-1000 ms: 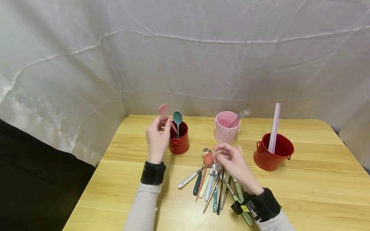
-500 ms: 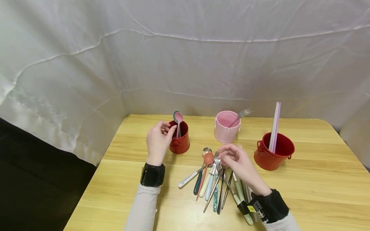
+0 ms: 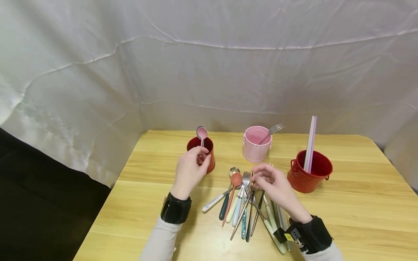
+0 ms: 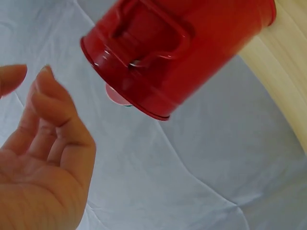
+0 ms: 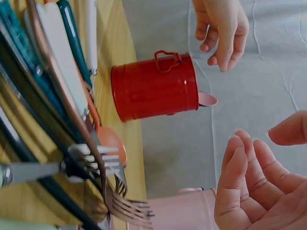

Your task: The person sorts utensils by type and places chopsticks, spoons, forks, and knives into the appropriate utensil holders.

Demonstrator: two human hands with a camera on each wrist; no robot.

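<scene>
In the left red bucket (image 3: 211,159) stands a pink spoon (image 3: 202,133), bowl up, overlapping a teal spoon behind it. My left hand (image 3: 191,171) is at the near side of this bucket; the left wrist view shows thumb and fingertips (image 4: 45,79) apart with nothing between them. My right hand (image 3: 275,186) hovers over the pile's right side, fingers loosely bent and holding nothing. Beneath it are several forks (image 3: 246,177), and left of those lie an orange spoon (image 3: 236,179) and a spoon with a gold-toned bowl (image 3: 233,170).
Handles of mixed cutlery (image 3: 244,217) fan toward the front of the wooden table (image 3: 137,203). A pink bucket (image 3: 254,150) with one fork (image 3: 273,129) stands at the back. The right red bucket (image 3: 303,181) holds pale purple chopsticks (image 3: 310,145). Grey cloth (image 3: 209,83) hangs behind.
My left hand has let go of the pink spoon, which now stands in the left red bucket, and has shifted right and nearer. My right hand has drifted slightly right over the forks.
</scene>
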